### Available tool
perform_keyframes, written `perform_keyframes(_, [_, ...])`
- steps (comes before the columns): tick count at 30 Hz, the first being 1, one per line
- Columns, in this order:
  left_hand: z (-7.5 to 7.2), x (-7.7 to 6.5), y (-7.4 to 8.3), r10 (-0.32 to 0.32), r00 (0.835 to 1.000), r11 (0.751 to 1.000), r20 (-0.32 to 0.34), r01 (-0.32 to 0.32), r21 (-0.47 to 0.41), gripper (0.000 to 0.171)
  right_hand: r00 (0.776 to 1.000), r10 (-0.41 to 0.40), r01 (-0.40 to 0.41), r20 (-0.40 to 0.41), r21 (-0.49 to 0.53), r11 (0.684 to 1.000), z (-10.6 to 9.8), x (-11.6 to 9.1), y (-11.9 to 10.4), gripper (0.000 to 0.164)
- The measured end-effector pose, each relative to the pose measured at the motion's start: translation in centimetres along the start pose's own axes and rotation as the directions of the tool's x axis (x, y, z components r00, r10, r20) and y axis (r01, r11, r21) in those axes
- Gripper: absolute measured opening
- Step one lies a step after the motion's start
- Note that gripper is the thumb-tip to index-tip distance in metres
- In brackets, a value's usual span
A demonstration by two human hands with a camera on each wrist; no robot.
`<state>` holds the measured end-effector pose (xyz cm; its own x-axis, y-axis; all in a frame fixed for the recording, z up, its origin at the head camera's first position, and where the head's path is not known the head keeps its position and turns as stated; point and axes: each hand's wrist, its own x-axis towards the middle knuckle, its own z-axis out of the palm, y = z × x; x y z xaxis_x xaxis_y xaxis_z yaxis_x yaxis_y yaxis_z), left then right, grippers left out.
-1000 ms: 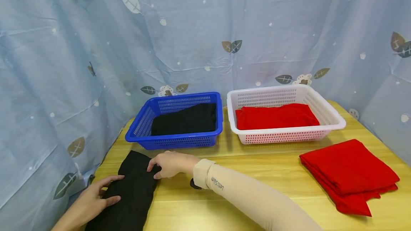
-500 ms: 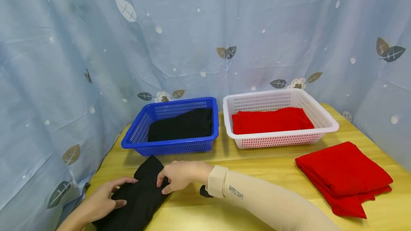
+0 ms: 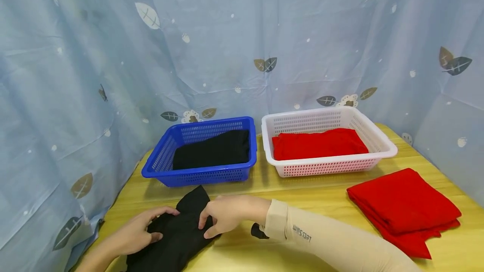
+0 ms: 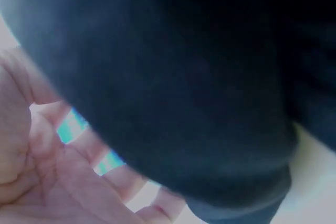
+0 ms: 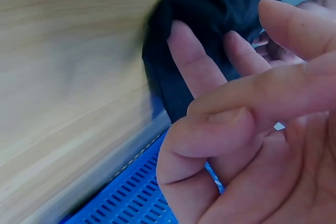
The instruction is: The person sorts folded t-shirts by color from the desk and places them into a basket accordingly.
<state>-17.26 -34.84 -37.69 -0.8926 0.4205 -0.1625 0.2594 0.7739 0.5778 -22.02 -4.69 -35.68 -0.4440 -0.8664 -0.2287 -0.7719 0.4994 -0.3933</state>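
Note:
A folded black cloth (image 3: 185, 232) lies slanted on the table at the front left, its upper corner pointing toward the blue basket. My left hand (image 3: 134, 232) holds its left edge, thumb and index finger on the fabric. In the left wrist view the dark cloth (image 4: 173, 77) covers most of the picture and hides several fingertips of the left hand (image 4: 58, 166). Across from it, my right hand (image 3: 230, 215) pinches the cloth's right side. Seen in the right wrist view, fingertips of the right hand (image 5: 252, 114) press into the fabric while its other fingers curl toward the palm.
Behind the cloth stands a blue basket (image 3: 200, 174) with a folded black cloth (image 3: 213, 150) inside. A white basket (image 3: 329, 166) beside it holds a red cloth (image 3: 319, 144). Another folded red cloth (image 3: 404, 209) lies at the right. A patterned curtain (image 3: 211, 45) hangs behind the table.
Both hands have moved to the right with the black cloth between them, and the cloth has turned slightly. The head view has shifted a little; baskets and red cloths stay put.

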Motion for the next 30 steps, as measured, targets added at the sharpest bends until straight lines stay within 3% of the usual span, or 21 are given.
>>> perform_keyframes(6, [0.2,1.2,1.5,0.045,0.999,0.999,-0.006,-0.045,0.020,0.058,1.000,0.003,-0.004,0.012,0.054,0.999,-0.2,-1.6,0.8,0.027])
perform_keyframes(12, [0.6,2.8,2.7,0.141,0.990,0.986,0.019,-0.142,0.091,0.057,0.999,-0.001,-0.004,0.040,0.120,0.993,-0.2,-3.5,2.1,0.029])
perform_keyframes(15, [0.8,3.6,3.3,0.174,0.984,0.978,0.025,-0.176,0.111,0.057,0.998,-0.006,-0.008,0.067,0.201,0.980,-0.3,-4.6,2.8,0.032])
perform_keyframes(20, [0.7,4.3,4.1,0.229,0.973,0.963,-0.023,-0.224,0.150,0.057,0.997,-0.001,-0.021,0.073,0.299,0.954,-0.4,-6.4,3.6,0.035])
perform_keyframes(25, [-0.1,3.3,4.3,0.225,0.971,0.962,-0.079,-0.208,0.174,0.053,0.997,-0.015,-0.010,0.075,0.323,0.946,-0.7,-7.4,4.3,0.038])
perform_keyframes(30, [-0.9,0.9,3.8,0.109,0.989,0.990,-0.102,-0.098,0.105,0.054,0.997,-0.008,-0.020,0.075,0.366,0.930,-1.1,-7.9,5.0,0.038])
